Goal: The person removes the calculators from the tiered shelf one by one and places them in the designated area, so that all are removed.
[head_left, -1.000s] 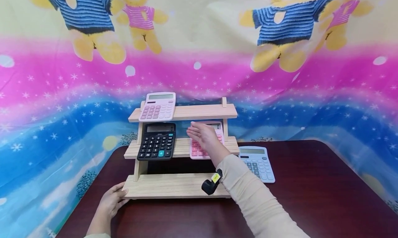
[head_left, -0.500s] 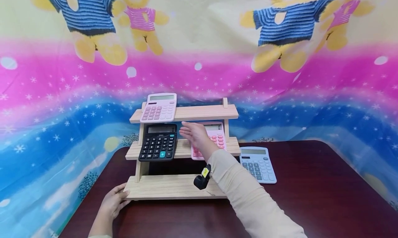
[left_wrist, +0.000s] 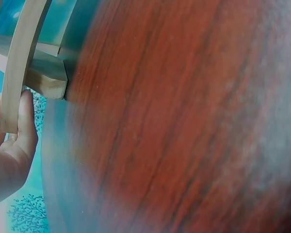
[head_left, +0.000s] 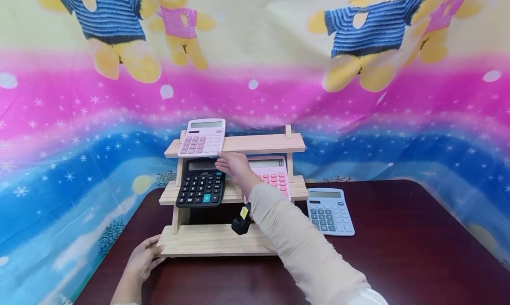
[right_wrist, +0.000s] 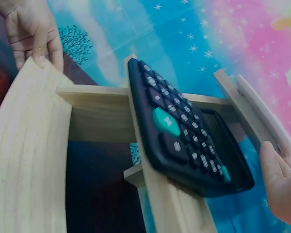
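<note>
My left hand [head_left: 140,258] grips the left end of the lowest board of a three-tier wooden rack [head_left: 219,241], with thumb and fingers on either side of the wood in the left wrist view. My right hand [head_left: 237,167], its fingers straight, reaches leftward in front of the rack. Its fingertips lie right at the lower right corner of a pale pink-and-white calculator [head_left: 202,137] on the top shelf. They also overlap the upper right edge of a black calculator [right_wrist: 179,131] leaning on the middle shelf. A pink calculator [head_left: 275,176] beside it is partly hidden by my right hand and sleeve.
A light blue calculator [head_left: 330,211] lies on the dark red table [head_left: 398,252], close to the rack's right side. A printed cloth [head_left: 255,97] with bears and snowflakes hangs behind and around the table.
My right hand has moved left from in front of the pink calculator to the corner of the pink-and-white one. The left hand keeps its grip on the rack.
</note>
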`<action>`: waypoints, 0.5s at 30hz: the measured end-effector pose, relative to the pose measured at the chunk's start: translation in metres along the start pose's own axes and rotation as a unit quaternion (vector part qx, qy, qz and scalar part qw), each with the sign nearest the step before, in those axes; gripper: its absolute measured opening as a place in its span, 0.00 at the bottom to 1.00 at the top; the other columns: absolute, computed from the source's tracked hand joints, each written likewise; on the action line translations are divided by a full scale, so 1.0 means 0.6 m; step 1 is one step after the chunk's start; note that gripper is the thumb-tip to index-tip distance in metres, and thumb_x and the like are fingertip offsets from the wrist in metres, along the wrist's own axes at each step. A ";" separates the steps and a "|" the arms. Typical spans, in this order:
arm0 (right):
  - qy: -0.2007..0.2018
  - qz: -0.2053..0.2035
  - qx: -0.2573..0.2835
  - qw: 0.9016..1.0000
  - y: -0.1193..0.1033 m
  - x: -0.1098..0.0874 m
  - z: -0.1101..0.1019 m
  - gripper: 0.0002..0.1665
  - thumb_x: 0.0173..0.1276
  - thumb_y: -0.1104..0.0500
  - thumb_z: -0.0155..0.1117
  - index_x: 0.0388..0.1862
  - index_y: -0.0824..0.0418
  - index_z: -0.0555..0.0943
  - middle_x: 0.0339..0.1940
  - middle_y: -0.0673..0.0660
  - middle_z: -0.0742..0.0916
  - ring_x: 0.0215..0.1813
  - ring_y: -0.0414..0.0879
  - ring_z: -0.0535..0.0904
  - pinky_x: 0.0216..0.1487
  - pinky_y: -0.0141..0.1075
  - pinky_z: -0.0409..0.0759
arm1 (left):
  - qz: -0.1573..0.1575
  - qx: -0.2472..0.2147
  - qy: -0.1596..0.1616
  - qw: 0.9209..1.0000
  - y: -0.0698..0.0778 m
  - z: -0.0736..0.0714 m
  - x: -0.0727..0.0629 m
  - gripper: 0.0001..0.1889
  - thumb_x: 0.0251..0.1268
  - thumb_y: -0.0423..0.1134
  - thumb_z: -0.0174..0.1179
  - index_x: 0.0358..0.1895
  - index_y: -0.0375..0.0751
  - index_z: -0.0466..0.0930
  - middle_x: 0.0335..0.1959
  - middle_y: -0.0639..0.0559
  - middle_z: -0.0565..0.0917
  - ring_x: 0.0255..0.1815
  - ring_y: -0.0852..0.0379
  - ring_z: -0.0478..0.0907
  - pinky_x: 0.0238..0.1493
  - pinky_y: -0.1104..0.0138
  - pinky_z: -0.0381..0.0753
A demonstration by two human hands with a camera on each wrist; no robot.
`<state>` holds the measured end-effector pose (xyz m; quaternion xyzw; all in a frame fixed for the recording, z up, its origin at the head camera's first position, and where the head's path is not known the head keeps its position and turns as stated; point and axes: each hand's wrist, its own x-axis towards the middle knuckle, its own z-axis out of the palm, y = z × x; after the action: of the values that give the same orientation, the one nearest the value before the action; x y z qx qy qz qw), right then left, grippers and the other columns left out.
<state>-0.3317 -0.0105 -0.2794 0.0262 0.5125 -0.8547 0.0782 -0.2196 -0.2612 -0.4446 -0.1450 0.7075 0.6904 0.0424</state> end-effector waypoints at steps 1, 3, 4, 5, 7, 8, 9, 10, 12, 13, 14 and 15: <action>0.004 -0.001 -0.001 1.000 -0.002 0.003 0.003 0.24 0.59 0.66 0.57 0.53 0.76 0.66 0.47 0.72 0.75 0.49 0.58 0.73 0.41 0.35 0.75 | 0.000 0.000 -0.001 1.000 0.002 0.001 0.000 0.31 0.60 0.30 0.50 0.63 0.25 0.46 0.58 0.27 0.53 0.34 0.60 0.74 0.36 0.66 0.75; 0.012 -0.004 -0.001 1.000 -0.007 0.009 0.009 0.24 0.58 0.67 0.57 0.52 0.76 0.66 0.45 0.72 0.76 0.45 0.57 0.75 0.40 0.35 0.76 | 0.003 0.000 -0.005 1.000 0.005 0.003 0.000 0.31 0.60 0.30 0.50 0.63 0.25 0.46 0.58 0.26 0.53 0.34 0.59 0.74 0.36 0.66 0.75; 0.016 -0.006 -0.001 1.000 -0.009 0.011 0.011 0.23 0.58 0.67 0.57 0.52 0.77 0.66 0.42 0.71 0.78 0.44 0.56 0.76 0.39 0.34 0.76 | 0.003 0.002 -0.004 1.000 0.006 0.003 0.001 0.31 0.60 0.30 0.50 0.63 0.25 0.46 0.58 0.26 0.54 0.35 0.59 0.74 0.36 0.66 0.75; 0.020 -0.007 -0.001 1.000 -0.012 0.013 0.013 0.23 0.58 0.68 0.57 0.51 0.77 0.66 0.40 0.70 0.78 0.43 0.56 0.76 0.39 0.35 0.76 | 0.002 0.003 -0.002 1.000 0.007 0.004 0.002 0.31 0.60 0.30 0.50 0.63 0.26 0.47 0.58 0.27 0.54 0.34 0.59 0.74 0.36 0.67 0.75; 0.030 -0.008 -0.001 1.000 -0.015 0.015 0.017 0.22 0.58 0.69 0.57 0.50 0.77 0.67 0.37 0.69 0.79 0.42 0.56 0.77 0.38 0.34 0.76 | 0.002 0.008 0.002 1.000 0.007 0.004 0.003 0.31 0.60 0.30 0.50 0.63 0.26 0.47 0.58 0.27 0.54 0.35 0.60 0.74 0.35 0.67 0.75; 0.034 -0.010 0.000 0.999 -0.016 0.016 0.018 0.21 0.58 0.69 0.57 0.50 0.78 0.67 0.37 0.69 0.79 0.43 0.57 0.76 0.38 0.35 0.76 | 0.003 0.009 0.002 1.000 0.007 0.004 0.003 0.30 0.60 0.30 0.50 0.63 0.26 0.47 0.58 0.27 0.54 0.35 0.60 0.74 0.35 0.67 0.75; 0.040 -0.013 -0.001 0.999 -0.016 0.017 0.020 0.21 0.58 0.69 0.57 0.49 0.78 0.67 0.36 0.68 0.79 0.44 0.57 0.76 0.38 0.34 0.76 | 0.003 0.011 0.004 1.000 0.006 0.003 0.004 0.30 0.60 0.31 0.50 0.63 0.27 0.47 0.58 0.27 0.55 0.35 0.60 0.74 0.35 0.67 0.75; 0.048 -0.013 0.001 0.999 -0.015 0.018 0.021 0.20 0.58 0.69 0.57 0.48 0.78 0.68 0.35 0.68 0.79 0.45 0.58 0.75 0.37 0.34 0.77 | 0.003 0.010 0.005 1.000 0.005 0.003 0.005 0.30 0.60 0.31 0.50 0.63 0.27 0.47 0.58 0.27 0.55 0.35 0.60 0.74 0.35 0.67 0.75; 0.063 -0.009 0.007 0.998 -0.010 0.021 0.023 0.18 0.57 0.70 0.56 0.47 0.77 0.69 0.37 0.69 0.80 0.46 0.59 0.74 0.36 0.34 0.77 | 0.002 0.010 0.005 1.000 0.005 0.003 0.003 0.30 0.61 0.30 0.50 0.63 0.26 0.47 0.58 0.27 0.54 0.35 0.60 0.74 0.35 0.67 0.75; 0.070 -0.006 0.011 0.997 -0.007 0.022 0.023 0.17 0.57 0.70 0.56 0.46 0.77 0.70 0.37 0.69 0.80 0.46 0.59 0.74 0.36 0.34 0.77 | -0.001 0.009 0.005 1.000 0.004 0.003 0.002 0.30 0.61 0.30 0.49 0.63 0.26 0.47 0.58 0.27 0.54 0.34 0.60 0.74 0.35 0.66 0.75; 0.078 -0.002 0.015 0.997 -0.003 0.024 0.023 0.17 0.57 0.71 0.56 0.45 0.77 0.70 0.36 0.69 0.80 0.45 0.58 0.75 0.35 0.34 0.77 | -0.004 0.010 0.004 1.000 0.003 0.002 0.000 0.30 0.61 0.30 0.50 0.63 0.26 0.47 0.58 0.26 0.54 0.34 0.59 0.74 0.36 0.66 0.75; 0.087 0.002 0.019 0.996 0.000 0.025 0.023 0.16 0.57 0.71 0.57 0.45 0.76 0.71 0.36 0.69 0.80 0.44 0.58 0.76 0.35 0.35 0.77 | -0.007 0.012 0.004 1.000 0.002 0.002 -0.001 0.30 0.61 0.30 0.49 0.63 0.26 0.47 0.58 0.26 0.54 0.35 0.59 0.74 0.36 0.66 0.75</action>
<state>-0.3461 -0.0243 -0.2746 0.1026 0.5012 -0.8585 0.0347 -0.2198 -0.2600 -0.4434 -0.1520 0.7151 0.6808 0.0459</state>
